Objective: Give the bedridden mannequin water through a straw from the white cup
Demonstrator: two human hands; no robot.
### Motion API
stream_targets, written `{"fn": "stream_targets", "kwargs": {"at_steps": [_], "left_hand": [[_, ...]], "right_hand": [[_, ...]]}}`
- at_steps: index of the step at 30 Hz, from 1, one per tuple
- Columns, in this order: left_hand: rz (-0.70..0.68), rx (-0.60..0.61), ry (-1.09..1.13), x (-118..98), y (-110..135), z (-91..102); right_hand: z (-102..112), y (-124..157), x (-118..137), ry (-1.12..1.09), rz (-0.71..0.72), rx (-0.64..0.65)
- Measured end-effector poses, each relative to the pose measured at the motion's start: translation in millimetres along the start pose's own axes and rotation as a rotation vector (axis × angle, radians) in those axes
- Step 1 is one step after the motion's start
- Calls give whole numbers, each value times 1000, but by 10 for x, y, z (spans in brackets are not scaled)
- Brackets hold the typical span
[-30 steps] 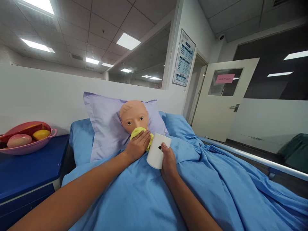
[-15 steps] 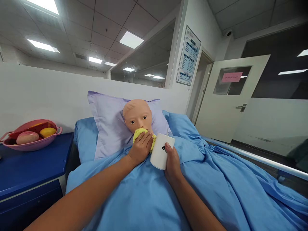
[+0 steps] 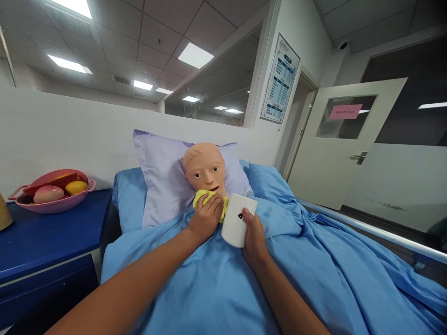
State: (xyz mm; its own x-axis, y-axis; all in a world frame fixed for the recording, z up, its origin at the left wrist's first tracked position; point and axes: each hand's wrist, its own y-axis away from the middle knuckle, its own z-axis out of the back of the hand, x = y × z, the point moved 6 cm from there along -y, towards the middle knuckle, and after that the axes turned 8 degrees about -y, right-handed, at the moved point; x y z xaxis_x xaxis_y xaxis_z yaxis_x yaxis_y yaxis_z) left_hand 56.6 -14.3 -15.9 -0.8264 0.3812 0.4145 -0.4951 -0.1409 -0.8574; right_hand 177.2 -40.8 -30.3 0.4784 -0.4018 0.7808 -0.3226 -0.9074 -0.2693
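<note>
A yellow cloth is in my left hand, pressed at the chin and neck of a bald manikin. The manikin's mouth is uncovered, and its head rests on a lilac pillow. My right hand is wrapped round a white mug with a small black print. The mug stands a little tilted above the blue quilt, just right of the cloth. Its inside cannot be seen.
On the left, a blue bedside cabinet carries a pink basket of fruit and a yellowish object cut by the frame's edge. A metal bed rail runs along the right. Behind it a door stands open.
My left hand has drawn the cloth down from the manikin's mouth to its chin, so the lips now show. The mug stays in my right hand. The view has shifted slightly left.
</note>
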Motion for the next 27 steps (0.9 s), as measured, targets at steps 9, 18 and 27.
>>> {"fn": "stream_targets", "kwargs": {"at_steps": [9, 18, 27], "left_hand": [[48, 60, 82, 44, 81, 27], [77, 3, 278, 150, 253, 211], [-18, -135, 344, 271, -317, 389]], "right_hand": [[5, -13, -38, 9, -31, 14], [80, -76, -131, 41, -58, 33], [18, -120, -125, -56, 48, 69]]}}
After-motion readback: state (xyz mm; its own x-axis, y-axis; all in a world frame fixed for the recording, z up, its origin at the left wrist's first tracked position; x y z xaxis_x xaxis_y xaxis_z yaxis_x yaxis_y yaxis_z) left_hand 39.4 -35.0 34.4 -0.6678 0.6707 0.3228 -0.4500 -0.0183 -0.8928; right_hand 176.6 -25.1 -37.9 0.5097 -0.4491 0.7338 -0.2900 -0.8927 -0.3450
